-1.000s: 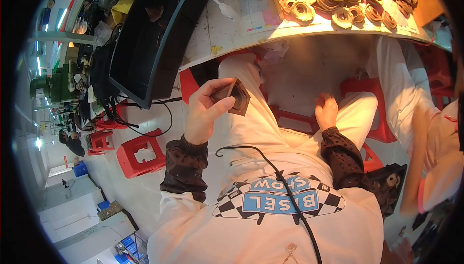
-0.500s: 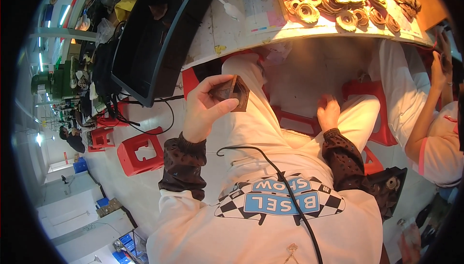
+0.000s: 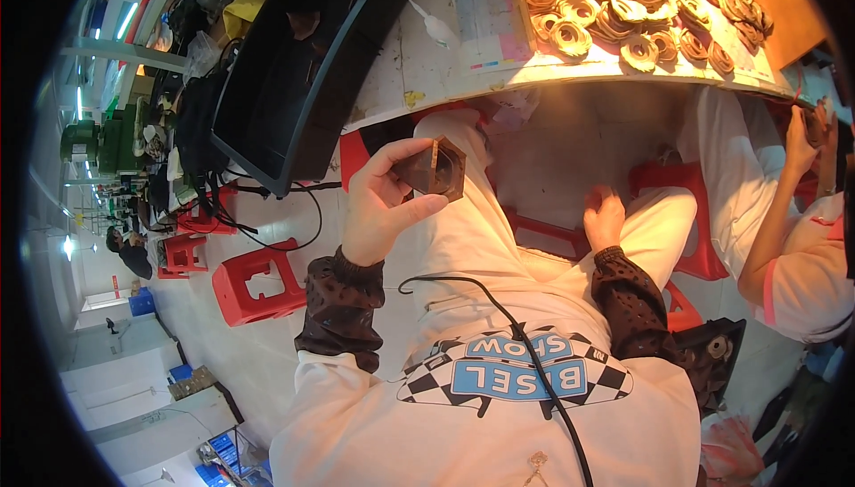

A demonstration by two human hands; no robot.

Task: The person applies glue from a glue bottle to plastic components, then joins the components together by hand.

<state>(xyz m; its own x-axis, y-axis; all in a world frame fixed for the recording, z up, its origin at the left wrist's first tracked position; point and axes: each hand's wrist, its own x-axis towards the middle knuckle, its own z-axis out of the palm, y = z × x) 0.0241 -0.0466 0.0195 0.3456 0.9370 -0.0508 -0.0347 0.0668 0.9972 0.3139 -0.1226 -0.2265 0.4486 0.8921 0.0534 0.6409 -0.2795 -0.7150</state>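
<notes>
My left hand (image 3: 385, 199) is closed on a brown folded piece (image 3: 451, 171), held up in front of my left thigh. The piece is angular, with a dark rounded hollow facing right, and my thumb presses its lower edge. My right hand (image 3: 604, 218) is low over my right thigh, its fingers curled in; whether anything is inside them is hidden. Many brown ring-shaped pieces (image 3: 570, 37) lie heaped under bright light on the table (image 3: 485, 77) ahead. A long black tray (image 3: 267, 130) stands at the table's left and has a few brown scraps in it.
A white corded object (image 3: 436, 31) lies on the table beside the tray. Red stools (image 3: 258, 282) stand on the floor at left. To the right sits a co-worker (image 3: 806, 264), hands raised around a dark item. A black bin (image 3: 726, 344) is by my right elbow.
The brown piece in my left hand has turned slightly, and my thumb has moved off its hollow to the lower edge. My right hand stays nearly where it was.
</notes>
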